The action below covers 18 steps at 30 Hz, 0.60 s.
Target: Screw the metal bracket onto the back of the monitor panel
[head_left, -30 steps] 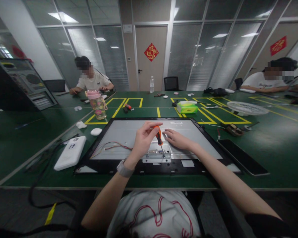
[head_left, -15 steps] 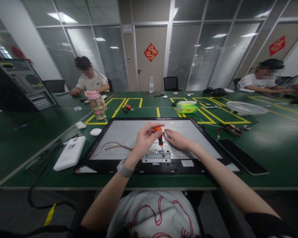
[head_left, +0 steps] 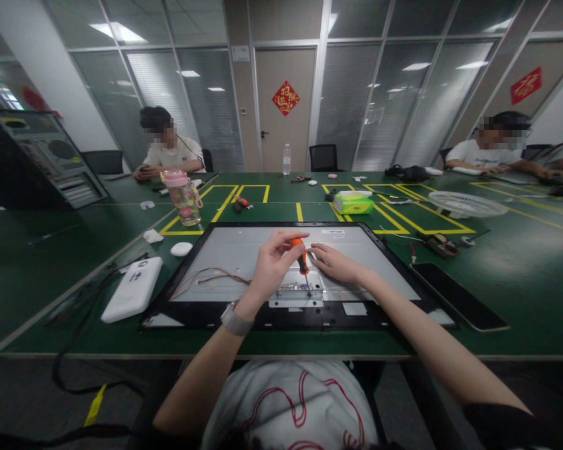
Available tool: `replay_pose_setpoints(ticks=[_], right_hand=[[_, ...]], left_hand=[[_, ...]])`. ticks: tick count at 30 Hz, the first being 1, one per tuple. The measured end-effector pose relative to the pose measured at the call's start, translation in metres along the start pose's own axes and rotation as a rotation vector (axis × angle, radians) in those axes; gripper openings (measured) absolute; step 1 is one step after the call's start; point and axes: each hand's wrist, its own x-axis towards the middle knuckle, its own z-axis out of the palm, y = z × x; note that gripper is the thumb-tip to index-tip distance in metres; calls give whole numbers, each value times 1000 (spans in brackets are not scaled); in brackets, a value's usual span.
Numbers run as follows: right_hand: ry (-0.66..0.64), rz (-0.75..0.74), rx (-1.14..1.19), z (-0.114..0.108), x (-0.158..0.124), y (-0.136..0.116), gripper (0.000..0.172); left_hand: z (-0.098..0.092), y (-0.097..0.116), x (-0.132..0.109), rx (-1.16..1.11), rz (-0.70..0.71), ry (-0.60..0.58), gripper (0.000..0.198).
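An orange and black screwdriver [head_left: 301,257] is gripped at its handle by my left hand [head_left: 273,262]. Its shaft points down at a small metal bracket [head_left: 296,301] near the front edge of a flat display panel [head_left: 237,244], which lies with its metal back up. Whether the tip sits in a screw is too small to tell. Just right of the screwdriver, my right hand [head_left: 335,262] rests on the panel with fingers stretched out and nothing visible in them. Thin red and black wires [head_left: 216,272] run across the metal left of my left hand.
A white power bank [head_left: 132,290] lies left of the panel, a black phone [head_left: 457,295] to the right. Behind stand a pink-lidded bottle [head_left: 184,203] and a green tissue pack [head_left: 353,203]. People sit across the table at the far left and far right.
The top of the screwdriver's handle has shifted slightly left, so it tilts more. Both hands stay almost in place. The person at far left has brought their hands together.
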Motion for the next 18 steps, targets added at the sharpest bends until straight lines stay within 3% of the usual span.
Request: replay_pose_setpoints(ticks=[4,11,18], right_hand=[[1,-1,-7,1,0,1,41],[7,-11,-12,3,0,3,41],[5,-12,-11,3,0,3,40]], left_hand=[[-1,-1,1,34,-6,36,19],[-1,-3,-1,-123,-29,-70,29],[0,4,0,-4,4,-34,20]])
